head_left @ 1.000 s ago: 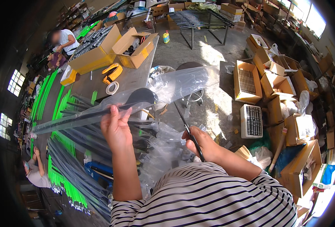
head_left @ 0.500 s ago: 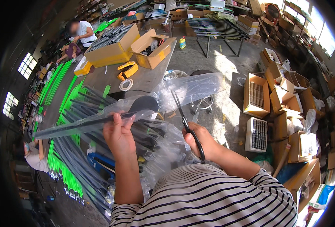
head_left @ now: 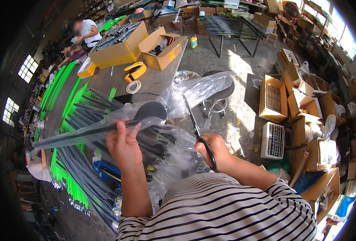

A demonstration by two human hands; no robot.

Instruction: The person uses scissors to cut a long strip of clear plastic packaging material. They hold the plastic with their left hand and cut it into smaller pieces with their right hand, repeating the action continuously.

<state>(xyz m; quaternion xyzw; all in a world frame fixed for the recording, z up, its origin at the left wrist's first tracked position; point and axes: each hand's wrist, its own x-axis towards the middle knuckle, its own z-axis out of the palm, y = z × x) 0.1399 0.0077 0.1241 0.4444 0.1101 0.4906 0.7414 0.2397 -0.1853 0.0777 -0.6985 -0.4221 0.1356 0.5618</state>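
My left hand [head_left: 123, 148] is closed around a long dark strip with a rounded black end [head_left: 151, 111], sheathed in a clear plastic bag [head_left: 73, 134]. The bag's loose, see-through end [head_left: 208, 86] stretches rightward past the rounded end. In my right hand [head_left: 218, 150] is a pair of black-handled scissors [head_left: 195, 126], pointing up and away. Their blades look almost together, near the loose plastic. Under my left hand, more long dark pieces in clear plastic [head_left: 85, 172] lie heaped on the table. Crumpled clear plastic [head_left: 168, 170] lies between my forearms.
Bright green rods [head_left: 71, 178] lie along the table's left. Farther back are a yellow tape dispenser [head_left: 135, 72], a tape roll [head_left: 133, 87] and open cartons [head_left: 162, 48]. A round wheeled stool [head_left: 222, 90] stands beyond the plastic; boxes [head_left: 272, 96] line the right. Co-workers [head_left: 90, 33] are at left.
My left hand and the bagged piece have shifted slightly left. The bag's loose end has narrowed and drawn leftward, uncovering more of the stool. The scissors stay nearly in place.
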